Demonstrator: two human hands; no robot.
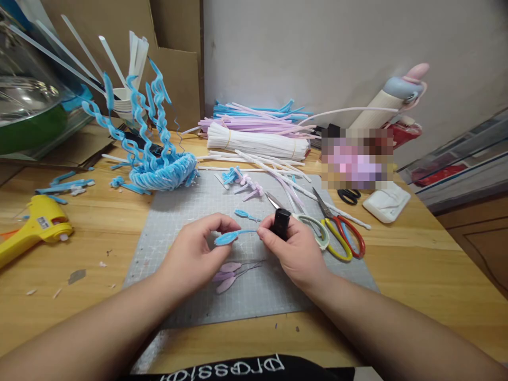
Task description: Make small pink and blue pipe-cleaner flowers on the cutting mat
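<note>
My left hand (pixel 198 246) is closed around a small blue pipe-cleaner leaf (pixel 227 238), its thumb below and fingers above. The leaf's thin stem runs right to the fingertips of my right hand (pixel 296 246), which pinch its end. A small black object (pixel 281 223) stands upright in my right hand; its kind is not clear. Just beyond the hands lies another blue pipe-cleaner leaf (pixel 246 214). Several purple leaves with thin wire stems (pixel 227 278) lie on the grey cutting mat (pixel 190 307) below.
Red-and-yellow-handled scissors (pixel 343 238) and pale-handled scissors (pixel 321 233) lie right. Behind are bundled white pipe cleaners (pixel 256 142), purple ones (pixel 246 127) and blue ones (pixel 257 109). At left stand a coiled blue pipe-cleaner piece (pixel 162 172) and a yellow glue gun (pixel 39 225).
</note>
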